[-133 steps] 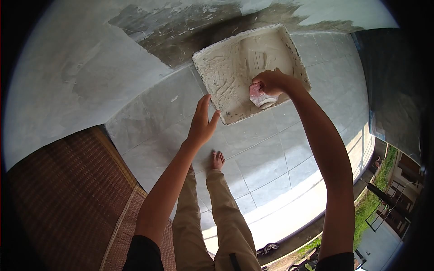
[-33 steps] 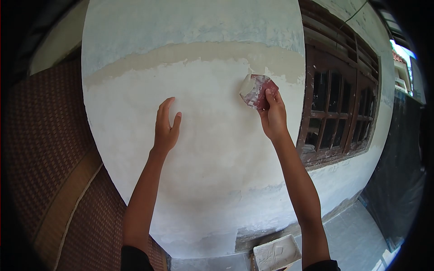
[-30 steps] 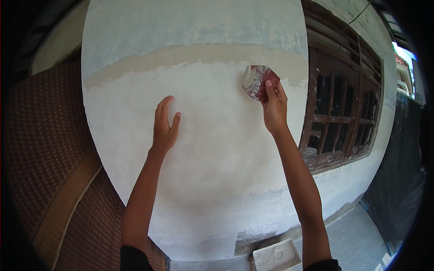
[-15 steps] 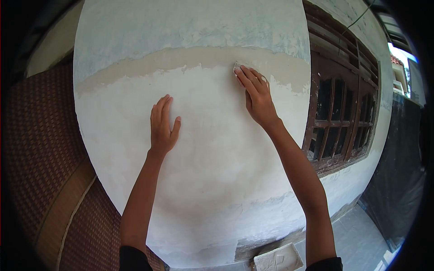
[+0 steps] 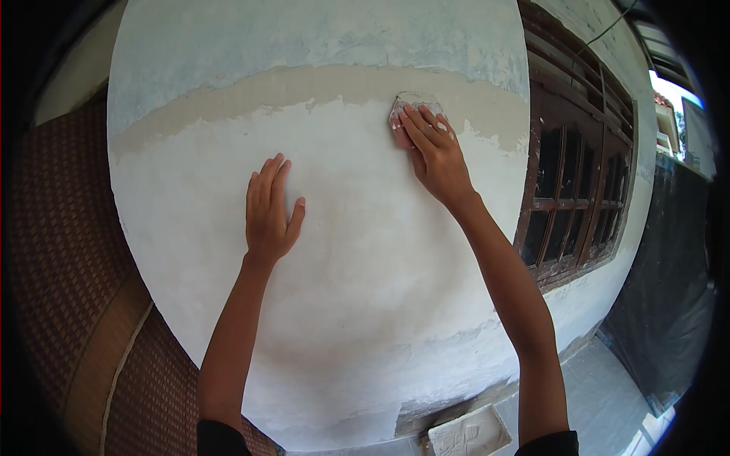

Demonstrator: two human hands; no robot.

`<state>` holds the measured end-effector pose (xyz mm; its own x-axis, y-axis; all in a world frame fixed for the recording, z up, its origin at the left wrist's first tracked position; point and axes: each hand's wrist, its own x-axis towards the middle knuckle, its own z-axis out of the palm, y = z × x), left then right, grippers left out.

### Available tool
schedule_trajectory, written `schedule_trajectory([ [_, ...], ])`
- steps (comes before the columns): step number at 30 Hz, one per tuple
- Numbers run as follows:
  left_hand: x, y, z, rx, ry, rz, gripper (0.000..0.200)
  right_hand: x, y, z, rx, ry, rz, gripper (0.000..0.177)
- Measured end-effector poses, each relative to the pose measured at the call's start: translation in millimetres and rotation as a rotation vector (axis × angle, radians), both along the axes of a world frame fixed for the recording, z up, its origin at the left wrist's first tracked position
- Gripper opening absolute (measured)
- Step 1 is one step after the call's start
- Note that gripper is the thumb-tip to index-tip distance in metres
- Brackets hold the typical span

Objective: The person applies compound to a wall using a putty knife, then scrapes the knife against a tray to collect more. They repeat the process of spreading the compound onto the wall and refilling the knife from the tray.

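Against the white-coated wall (image 5: pixel 357 251), my right hand (image 5: pixel 439 163) presses a thin, flat pinkish piece (image 5: pixel 401 134) smeared with white putty. Its fingers lie over the piece, whose far edge sits on a beige strip (image 5: pixel 289 85) of the wall. Further left and slightly lower, my left hand (image 5: pixel 268 213) rests with its palm toward the white surface, fingers stretched up and thumb apart. Nothing is in it. White specks of putty cling to the fingers of my right hand.
Below, at the wall's foot, a shallow tray (image 5: pixel 471 435) holds whitish paste. To the right is a brown wooden window (image 5: pixel 574 182) with dark panes. A woven brown screen (image 5: pixel 65 228) stands on the left, and a dark sheet (image 5: pixel 661 281) hangs at far right.
My right hand has tilted, so more of the flat pinkish piece shows. My left hand appears slightly further left, as the view shifts a little.
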<state>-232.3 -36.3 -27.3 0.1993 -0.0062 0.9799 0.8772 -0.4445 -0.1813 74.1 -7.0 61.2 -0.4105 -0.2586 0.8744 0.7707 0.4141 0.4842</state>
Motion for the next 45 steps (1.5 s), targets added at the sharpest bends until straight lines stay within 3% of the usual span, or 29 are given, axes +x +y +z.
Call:
schedule_trajectory([
  [8, 1, 4, -1, 0.001, -0.009, -0.012, 0.057, 3, -9, 4, -0.163, -0.011, -0.108, 0.05],
  [21, 2, 6, 0, 0.015, 0.003, -0.001, 0.056, 12, -20, -4, -0.187, -0.115, -0.159, 0.052],
  [26, 2, 2, -1, -0.003, 0.004, -0.033, 0.058, 16, -37, -33, -0.407, -0.105, -0.152, 0.056],
  [31, 6, -4, 1, -0.017, -0.018, -0.088, 0.057, 17, -62, -33, -0.265, -0.053, 0.011, 0.047],
  [34, 5, -4, 4, -0.013, -0.021, -0.106, 0.057, 13, -77, -16, -0.311, 0.061, 0.195, 0.034],
  [36, 4, -4, 6, -0.009, -0.022, -0.109, 0.056, 16, -84, 4, -0.354, 0.353, 0.304, 0.023],
  [38, 4, -4, 5, -0.02, -0.026, -0.096, 0.057, 22, -86, 22, -0.465, 0.558, 0.351, 0.023],
  [39, 4, -3, 5, -0.022, -0.026, -0.094, 0.057, 28, -70, 29, -0.485, 0.631, 0.488, 0.026],
  [42, 3, 0, 4, -0.008, -0.02, -0.093, 0.057, 34, -46, 44, -0.606, 0.727, 0.645, 0.028],
  [45, 3, 4, 3, 0.022, -0.008, -0.053, 0.056, 25, -36, 48, -0.59, 0.743, 0.588, 0.032],
])
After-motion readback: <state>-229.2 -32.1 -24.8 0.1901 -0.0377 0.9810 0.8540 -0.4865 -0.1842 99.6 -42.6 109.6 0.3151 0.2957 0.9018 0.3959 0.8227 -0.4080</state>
